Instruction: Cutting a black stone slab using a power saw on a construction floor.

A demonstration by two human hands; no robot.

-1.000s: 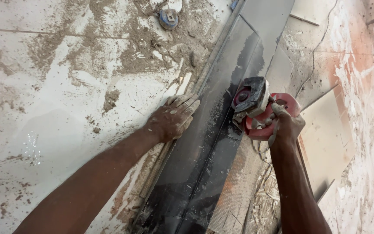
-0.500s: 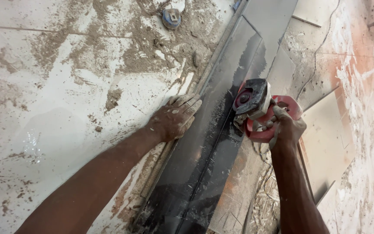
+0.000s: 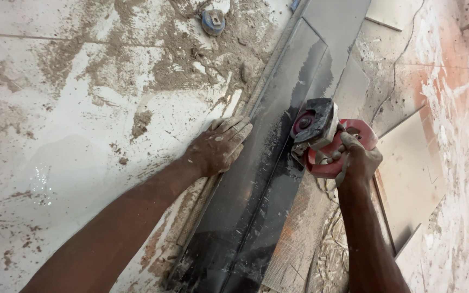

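A red handheld cutter (image 3: 327, 138) sits on a long dark tile strip (image 3: 267, 179) that lies diagonally across the floor, from the bottom middle up toward the top right. The cutter is a little right of the middle of the view, with its black front part resting on the right edge of the strip. A thin straight line runs along the strip below the tool.

The right hand (image 3: 356, 160) is closed tightly around the red handle of the cutter, fingers wrapped over it. The left hand (image 3: 218, 146) lies flat and open on the left edge of the strip, fingers stretched out and pressed down; it grips nothing. Both hands are dusty, and they are well apart, one on each side of the strip.

To the left is a pale floor (image 3: 55, 135) covered with brown dirt and dry mortar. A small round blue-grey object (image 3: 213, 20) lies near the top, in the dirt. On the right, a beige tile piece (image 3: 413, 179) lies flat, and a thin cable (image 3: 403, 54) runs over the ground above it.
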